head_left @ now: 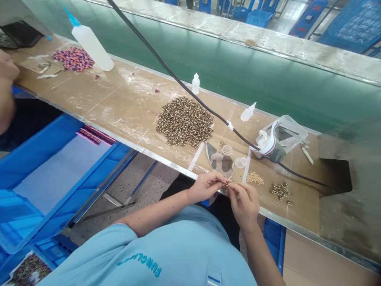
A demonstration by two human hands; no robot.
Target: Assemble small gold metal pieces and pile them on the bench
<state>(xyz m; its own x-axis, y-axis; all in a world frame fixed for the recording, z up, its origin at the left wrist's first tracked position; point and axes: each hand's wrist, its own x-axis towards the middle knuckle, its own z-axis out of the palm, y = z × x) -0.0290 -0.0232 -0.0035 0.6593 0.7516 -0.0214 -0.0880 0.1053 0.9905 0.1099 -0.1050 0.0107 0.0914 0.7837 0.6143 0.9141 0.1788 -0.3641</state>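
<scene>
Over the front edge of the bench, my left hand [207, 186] and my right hand [245, 202] meet fingertip to fingertip. Both are closed in a pinch on a tiny gold-coloured piece [227, 183], mostly hidden by the fingers. Just beyond them lies a stained patch [222, 163] with a small clear round dish [240, 162] beside it. Right of my hands are a small group of pale gold beads [255, 178] and a loose pile of dark-and-gold pieces [279, 190]. A large heap of similar dark-and-gold pieces [184, 121] sits farther back to the left.
A black cable [166, 67] crosses above the bench to a wrapped device [269, 145] near a clear plastic box [290, 129]. Small white bottles [195, 84] and a large bottle [93, 47] stand behind. Pink-purple pieces [73, 59], blue crates [59, 171] and another person's arm [6, 91] are left.
</scene>
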